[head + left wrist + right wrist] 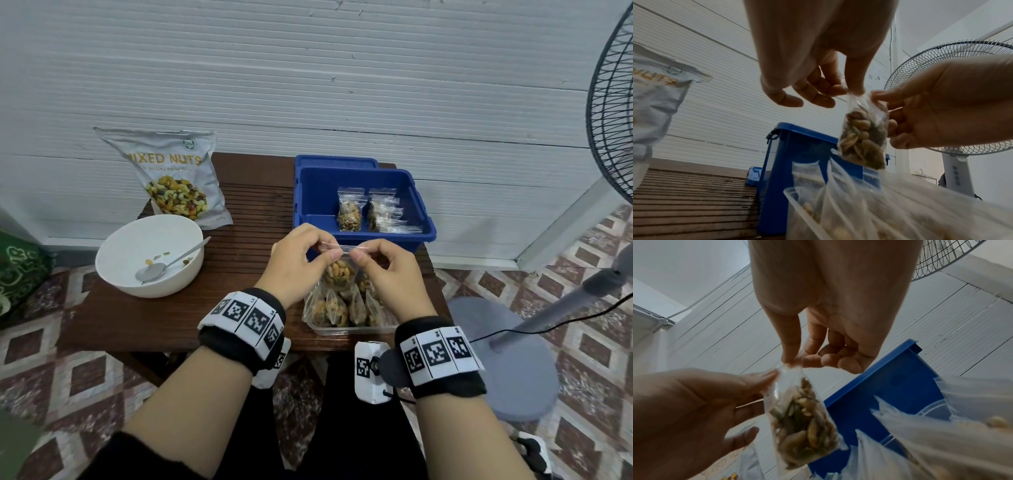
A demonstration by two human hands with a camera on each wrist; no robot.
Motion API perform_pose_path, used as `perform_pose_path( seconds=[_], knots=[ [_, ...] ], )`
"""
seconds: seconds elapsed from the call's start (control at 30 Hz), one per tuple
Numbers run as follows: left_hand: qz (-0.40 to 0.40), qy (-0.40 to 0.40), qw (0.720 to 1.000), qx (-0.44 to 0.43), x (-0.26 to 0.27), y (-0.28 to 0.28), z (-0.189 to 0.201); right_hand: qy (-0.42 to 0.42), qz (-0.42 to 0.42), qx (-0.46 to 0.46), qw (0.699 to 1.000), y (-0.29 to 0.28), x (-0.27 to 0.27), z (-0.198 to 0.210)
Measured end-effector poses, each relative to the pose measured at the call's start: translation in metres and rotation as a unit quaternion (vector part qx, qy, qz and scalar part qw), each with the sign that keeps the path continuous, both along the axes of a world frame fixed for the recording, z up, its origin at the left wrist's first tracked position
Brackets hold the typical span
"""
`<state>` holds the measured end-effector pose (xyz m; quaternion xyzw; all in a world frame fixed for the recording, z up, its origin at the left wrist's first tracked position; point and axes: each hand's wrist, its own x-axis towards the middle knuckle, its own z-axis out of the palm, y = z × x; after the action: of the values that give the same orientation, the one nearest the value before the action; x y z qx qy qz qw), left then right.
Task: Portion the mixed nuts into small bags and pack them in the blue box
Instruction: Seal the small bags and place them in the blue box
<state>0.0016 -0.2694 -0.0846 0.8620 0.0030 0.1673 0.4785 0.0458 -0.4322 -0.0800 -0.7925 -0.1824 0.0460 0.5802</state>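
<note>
A small clear bag of nuts (339,272) (863,138) (801,421) hangs above a clear tray, held by its top strip. My left hand (303,255) (851,92) pinches the strip's left end and my right hand (380,262) (791,363) pinches its right end. The blue box (423,205) (777,162) (890,386) stands just behind my hands, with two filled bags (348,212) and several flat bags inside. The mixed nuts pouch (178,178) leans on the wall at the back left.
A clear plastic tray (346,330) holds several filled bags near the table's front edge. A white bowl (113,260) with a spoon (171,262) and a few nuts sits at the left. A standing fan (609,144) is to the right of the wooden table (246,212).
</note>
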Motion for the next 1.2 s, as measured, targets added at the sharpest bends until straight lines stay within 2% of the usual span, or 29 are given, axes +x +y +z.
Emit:
perform_pose_path(
  seconds=[0.13, 0.3, 0.4, 0.63, 0.8, 0.97, 1.07, 1.2],
  knots=[
    [-0.003, 0.013, 1.000, 0.007, -0.001, 0.000, 0.002, -0.013, 0.002, -0.016, 1.000, -0.001, 0.000, -0.001],
    [-0.004, 0.037, 0.997, -0.075, -0.006, 0.002, 0.004, -0.021, -0.010, -0.007, 1.000, -0.002, 0.001, 0.002],
    [0.006, 0.029, 0.996, -0.085, -0.007, 0.003, 0.006, -0.008, 0.006, -0.002, 1.000, -0.005, 0.001, 0.004],
    [-0.008, 0.020, 0.996, -0.090, -0.005, 0.001, 0.012, -0.087, 0.023, -0.086, 0.992, -0.003, 0.008, 0.007],
    [-0.011, 0.007, 0.994, -0.109, 0.003, 0.007, 0.018, -0.091, 0.066, -0.126, 0.986, 0.003, 0.017, 0.028],
    [0.007, -0.017, 0.990, -0.139, 0.020, 0.023, 0.030, -0.130, 0.107, -0.244, 0.955, 0.015, 0.041, 0.074],
    [0.056, -0.009, 0.988, -0.144, 0.039, 0.043, 0.027, -0.140, 0.116, -0.314, 0.932, 0.021, 0.068, 0.107],
    [0.137, 0.029, 0.983, -0.120, 0.067, 0.067, 0.015, -0.166, 0.147, -0.427, 0.876, 0.034, 0.106, 0.138]
  ],
)
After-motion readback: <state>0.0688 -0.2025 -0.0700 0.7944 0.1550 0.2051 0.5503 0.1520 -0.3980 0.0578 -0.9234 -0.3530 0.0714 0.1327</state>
